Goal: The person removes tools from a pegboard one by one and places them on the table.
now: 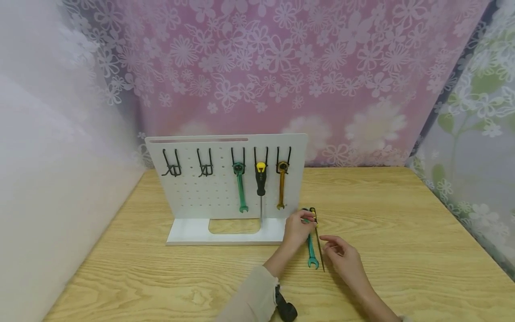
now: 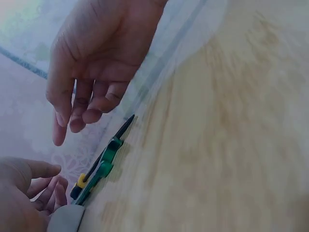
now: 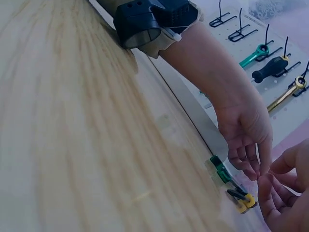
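Note:
A green wrench (image 1: 311,252) lies on the table beside a slim tool (image 1: 321,255) with a black-and-yellow handle and a dark pointed shaft. The head view has my left hand (image 1: 297,230) over the upper ends of both tools, partly hiding them. Its fingers bend loosely, with nothing visibly held in the left wrist view. My right hand (image 1: 345,259) hovers just right of the slim tool's shaft, fingers relaxed and nothing in them. In the right wrist view, the left fingers hang near the tools, and both hands' fingertips come close together.
Left of the tools stands a white pegboard (image 1: 193,192) with black hooks. On it hang a green wrench (image 1: 241,192), a black-and-yellow screwdriver (image 1: 261,179) and a golden wrench (image 1: 281,190); two left hook sets carry nothing. Floral curtains (image 1: 281,67) surround the wooden table (image 1: 382,201).

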